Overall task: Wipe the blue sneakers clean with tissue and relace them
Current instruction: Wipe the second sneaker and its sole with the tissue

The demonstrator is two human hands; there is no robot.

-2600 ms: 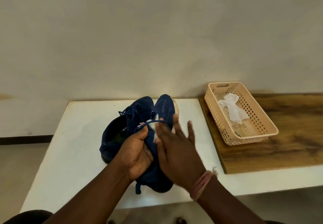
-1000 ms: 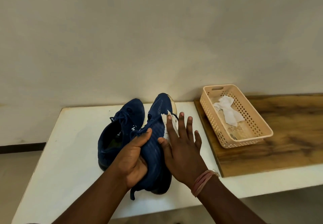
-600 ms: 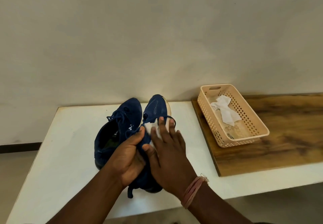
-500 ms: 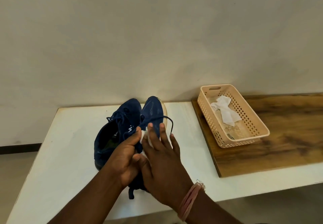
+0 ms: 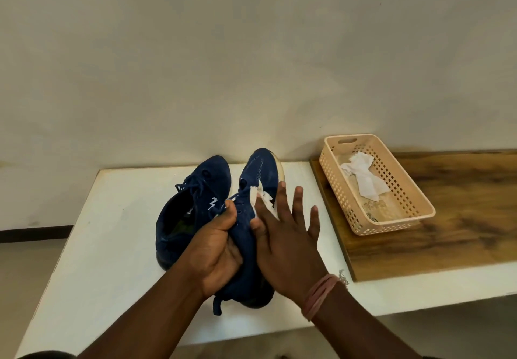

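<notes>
Two blue sneakers stand side by side on the white table (image 5: 112,246), toes toward the wall. The left sneaker (image 5: 193,199) is laced and rests untouched. My left hand (image 5: 218,246) grips the right sneaker (image 5: 258,168) around its middle and heel. My right hand (image 5: 285,235) lies flat on that shoe's right side with fingers spread, pressing a white tissue (image 5: 261,195) against the upper. Most of the tissue is hidden under my palm.
A beige perforated plastic basket (image 5: 402,218) sits on a wooden board (image 5: 447,235) to the right, with a crumpled white tissue (image 5: 363,176) inside. A plain wall rises right behind the table. The table's near edge runs below my forearms.
My right hand has slid the tissue to and fro along the right sneaker and now lies further right with fingers spread. My left hand has kept its hold on the shoe.
</notes>
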